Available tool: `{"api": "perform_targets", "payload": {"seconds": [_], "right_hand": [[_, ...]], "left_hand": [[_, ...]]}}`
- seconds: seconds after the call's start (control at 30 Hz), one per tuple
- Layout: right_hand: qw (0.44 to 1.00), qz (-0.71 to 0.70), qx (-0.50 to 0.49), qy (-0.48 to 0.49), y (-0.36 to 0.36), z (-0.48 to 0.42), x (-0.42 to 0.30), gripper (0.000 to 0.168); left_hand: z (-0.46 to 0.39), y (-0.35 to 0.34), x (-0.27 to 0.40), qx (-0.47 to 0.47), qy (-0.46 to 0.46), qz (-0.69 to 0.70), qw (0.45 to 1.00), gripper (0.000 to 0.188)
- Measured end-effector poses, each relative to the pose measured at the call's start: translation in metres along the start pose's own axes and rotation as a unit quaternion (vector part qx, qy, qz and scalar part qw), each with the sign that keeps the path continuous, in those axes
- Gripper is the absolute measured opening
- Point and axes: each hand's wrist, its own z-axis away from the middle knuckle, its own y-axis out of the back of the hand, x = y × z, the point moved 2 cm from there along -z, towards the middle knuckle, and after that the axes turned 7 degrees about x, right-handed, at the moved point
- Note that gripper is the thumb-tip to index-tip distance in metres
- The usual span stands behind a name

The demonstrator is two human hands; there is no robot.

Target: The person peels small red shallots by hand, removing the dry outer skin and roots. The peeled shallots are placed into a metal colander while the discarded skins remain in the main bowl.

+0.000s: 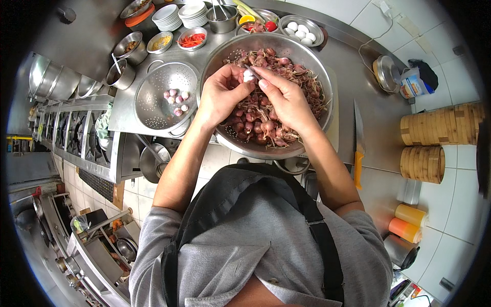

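Note:
Above a large perforated steel colander [330, 111] full of unpeeled red shallots [249, 126], my left hand [222, 92] holds a pale peeled shallot [248, 75] between thumb and fingers. My right hand [282, 94] pinches a thin dark object [253, 72] whose tip meets that shallot. Whether it is a small knife or a strip of skin I cannot tell. To the left, a smaller steel colander [153, 90] contains several peeled shallots [178, 99]. Dry roots and loose skins lie among the unpeeled ones.
A yellow-handled knife [359, 153] lies on the steel counter [379, 153] at right, near bamboo steamers [429, 126]. Behind the colanders stand a bowl of eggs [301, 32], sliced red peppers [191, 40] and stacked white plates [167, 18]. Stove burners [73, 130] are at left.

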Motion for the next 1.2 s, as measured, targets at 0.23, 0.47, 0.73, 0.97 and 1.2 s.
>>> {"api": "perform_targets", "payload": {"seconds": [0.23, 0.47, 0.73, 0.97, 1.2], "right_hand": [[0.981, -0.093, 0.004, -0.171, 0.002, 0.000, -0.007, 0.035], [0.991, -0.086, -0.003, -0.107, 0.001, 0.000, -0.004, 0.036], [0.957, -0.149, 0.095, -0.228, 0.012, -0.004, -0.010, 0.039], [0.982, -0.046, 0.051, -0.177, 0.010, 0.000, -0.002, 0.032], [0.984, -0.054, -0.045, -0.163, 0.003, 0.004, -0.013, 0.044]], "left_hand": [[0.002, -0.001, 0.009, -0.026, 0.028, 0.096, 0.995, 0.024], [0.001, 0.000, 0.008, -0.004, 0.004, 0.091, 0.996, 0.029], [0.001, 0.000, 0.003, -0.017, 0.004, 0.081, 0.997, 0.033], [-0.002, 0.003, -0.001, 0.032, 0.009, 0.057, 0.998, 0.027], [-0.001, 0.000, 0.003, 0.023, 0.011, 0.090, 0.996, 0.026]]}}
